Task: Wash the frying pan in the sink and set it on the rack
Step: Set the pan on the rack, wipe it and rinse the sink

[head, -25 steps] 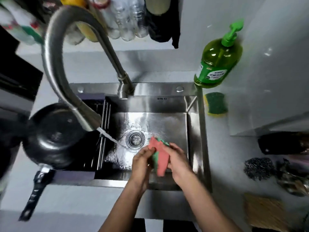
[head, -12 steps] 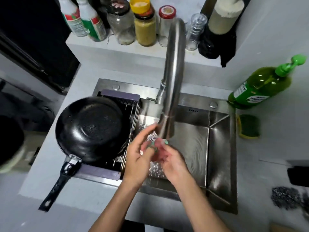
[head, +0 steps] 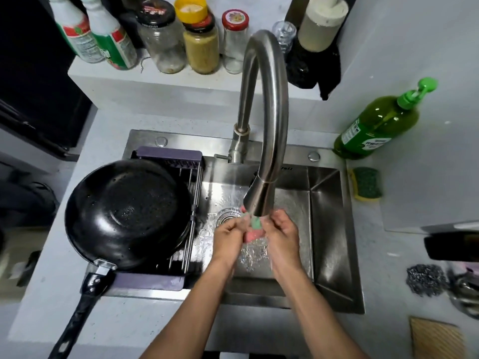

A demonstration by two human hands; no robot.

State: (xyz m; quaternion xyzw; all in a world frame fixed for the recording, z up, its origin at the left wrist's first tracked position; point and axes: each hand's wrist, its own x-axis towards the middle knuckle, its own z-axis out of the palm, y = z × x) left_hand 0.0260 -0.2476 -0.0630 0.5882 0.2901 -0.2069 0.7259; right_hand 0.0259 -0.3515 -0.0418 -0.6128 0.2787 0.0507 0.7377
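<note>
The black frying pan lies upside down on the purple-framed wire rack over the left side of the steel sink, its handle pointing toward me over the counter. Under the running faucet, my left hand and my right hand both grip a pink and green sponge between them. Water splashes onto the sink floor beneath them. Most of the sponge is hidden by my fingers and the faucet head.
A green dish-soap pump bottle and a green-yellow sponge sit right of the sink. Steel wool and a wooden board lie at the near right. Jars and bottles line the back ledge.
My view has swung left and closer, so the faucet now stands in the centre. My hands moved the sponge up under the faucet stream. The pan stays on the rack.
</note>
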